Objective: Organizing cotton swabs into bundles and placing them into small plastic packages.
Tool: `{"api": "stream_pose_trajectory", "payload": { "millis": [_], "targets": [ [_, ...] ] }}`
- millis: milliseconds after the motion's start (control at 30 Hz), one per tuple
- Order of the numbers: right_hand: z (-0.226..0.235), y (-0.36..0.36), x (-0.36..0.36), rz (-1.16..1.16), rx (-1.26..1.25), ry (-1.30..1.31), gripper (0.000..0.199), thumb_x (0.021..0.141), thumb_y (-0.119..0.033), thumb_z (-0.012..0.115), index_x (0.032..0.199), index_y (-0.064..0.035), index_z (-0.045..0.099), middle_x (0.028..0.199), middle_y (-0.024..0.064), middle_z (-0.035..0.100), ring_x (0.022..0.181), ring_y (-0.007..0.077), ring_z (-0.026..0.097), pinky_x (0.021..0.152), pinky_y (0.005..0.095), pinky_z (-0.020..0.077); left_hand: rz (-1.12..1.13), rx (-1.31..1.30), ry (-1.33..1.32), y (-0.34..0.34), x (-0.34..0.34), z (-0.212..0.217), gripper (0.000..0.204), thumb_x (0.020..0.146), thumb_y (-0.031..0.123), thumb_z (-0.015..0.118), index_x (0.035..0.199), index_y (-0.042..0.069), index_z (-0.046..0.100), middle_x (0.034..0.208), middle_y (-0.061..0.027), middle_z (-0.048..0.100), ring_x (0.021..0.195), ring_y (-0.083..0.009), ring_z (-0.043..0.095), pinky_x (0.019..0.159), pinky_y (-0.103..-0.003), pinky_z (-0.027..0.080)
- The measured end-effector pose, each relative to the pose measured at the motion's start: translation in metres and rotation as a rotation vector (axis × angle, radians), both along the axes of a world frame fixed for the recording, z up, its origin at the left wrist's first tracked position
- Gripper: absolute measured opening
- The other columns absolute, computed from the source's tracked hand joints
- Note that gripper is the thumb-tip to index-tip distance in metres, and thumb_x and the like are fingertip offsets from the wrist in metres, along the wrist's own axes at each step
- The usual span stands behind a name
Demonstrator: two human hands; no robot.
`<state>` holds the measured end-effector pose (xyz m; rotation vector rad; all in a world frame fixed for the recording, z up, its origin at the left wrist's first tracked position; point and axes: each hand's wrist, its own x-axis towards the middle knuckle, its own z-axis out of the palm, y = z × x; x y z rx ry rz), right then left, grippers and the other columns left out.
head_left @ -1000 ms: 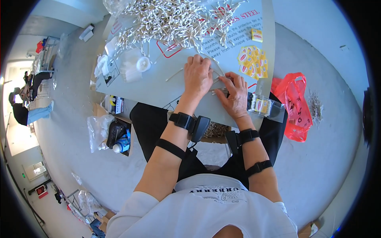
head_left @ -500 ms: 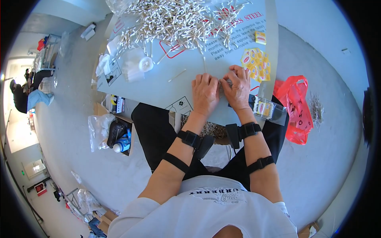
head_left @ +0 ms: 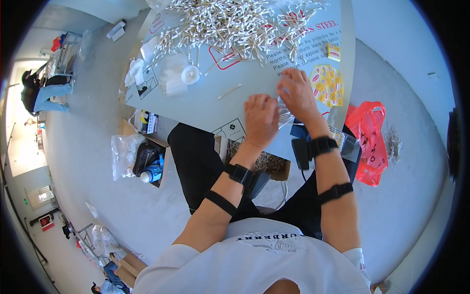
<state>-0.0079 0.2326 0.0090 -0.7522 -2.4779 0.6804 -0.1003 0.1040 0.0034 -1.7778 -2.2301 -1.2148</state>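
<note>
A big heap of cotton swabs (head_left: pixel 230 29) covers the far part of the metal-topped table. My left hand (head_left: pixel 261 118) is closed at the near edge, its fingers slightly blurred. Against its right side shows a small clear pack of cotton swabs (head_left: pixel 285 116), which it seems to grip; the thumb is hidden. My right hand (head_left: pixel 297 94) is just beyond the pack, raised a little, fingers loosely bent and apart with nothing visible in them. One loose cotton swab (head_left: pixel 229 91) lies left of my hands. Yellow paper labels (head_left: pixel 329 85) lie to the right.
Clear plastic containers (head_left: pixel 175 81) stand at the left of the table. A small yellow box (head_left: pixel 334 52) sits near the right edge. A red plastic bag (head_left: pixel 367 142) hangs at the right. Below the table edge is a cardboard box of swabs (head_left: pixel 259 161). Another person (head_left: pixel 44 93) is far left.
My hands were close together; my right hand has lifted away forward, uncovering the clear pack by my left hand. A loose swab just beyond my hands is no longer visible there. The view has shifted.
</note>
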Motion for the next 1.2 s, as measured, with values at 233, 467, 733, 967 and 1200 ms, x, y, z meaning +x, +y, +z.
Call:
{"api": "stream_pose_trajectory", "payload": {
  "millis": [233,467,733,967,1200],
  "targets": [
    [0.003,-0.053,0.043,-0.184,-0.053,0.132,0.039,0.075,-0.017,0.072,0.111,-0.0050,0.061,0.124,0.0135,0.051,0.117,0.0354,0.046,0.098,0.0464,0.0368,0.543,-0.050,0.124,-0.015,-0.071,-0.004,0.022,0.071,0.004,0.068,0.090,0.010,0.057,0.098,-0.0082,0.055,0.101,-0.0333,0.049,0.083,-0.047,0.037],
    [0.012,-0.071,0.056,-0.098,-0.005,-0.077,0.071,0.068,-0.028,0.079,0.130,-0.0073,0.051,0.140,0.0102,0.045,0.131,0.0337,0.037,0.108,0.0492,0.0276,0.104,-0.149,0.047,0.018,-0.029,-0.005,0.021,0.071,0.004,0.068,0.087,0.012,0.056,0.095,-0.0075,0.055,0.094,-0.0327,0.050,0.079,-0.046,0.039],
    [0.012,-0.070,0.053,-0.117,-0.007,-0.068,0.062,0.070,-0.025,0.077,0.125,-0.0059,0.055,0.138,0.0098,0.047,0.130,0.0324,0.039,0.108,0.0484,0.0281,0.503,-0.187,0.339,0.039,-0.108,-0.001,0.043,0.079,0.004,0.055,0.120,-0.010,0.051,0.117,-0.0227,0.055,0.111,-0.0407,0.051,0.100,-0.050,0.038],
    [0.010,-0.069,0.055,-0.142,0.003,-0.076,0.059,0.071,-0.024,0.076,0.123,-0.0051,0.057,0.137,0.0098,0.047,0.129,0.0326,0.040,0.107,0.0483,0.0290,0.435,-0.436,0.305,0.023,-0.085,0.005,0.019,0.081,0.003,0.053,0.099,-0.001,0.058,0.099,-0.0146,0.056,0.097,-0.0344,0.053,0.085,-0.046,0.042],
    [0.009,-0.069,0.057,-0.145,0.000,-0.064,0.057,0.071,-0.024,0.077,0.121,-0.0048,0.057,0.136,0.0103,0.049,0.128,0.0327,0.042,0.107,0.0484,0.0297,0.004,-0.106,0.067,0.038,-0.064,0.005,0.022,0.073,-0.004,0.062,0.094,0.004,0.058,0.096,-0.0125,0.054,0.095,-0.0349,0.052,0.082,-0.046,0.042]
  ]
}}
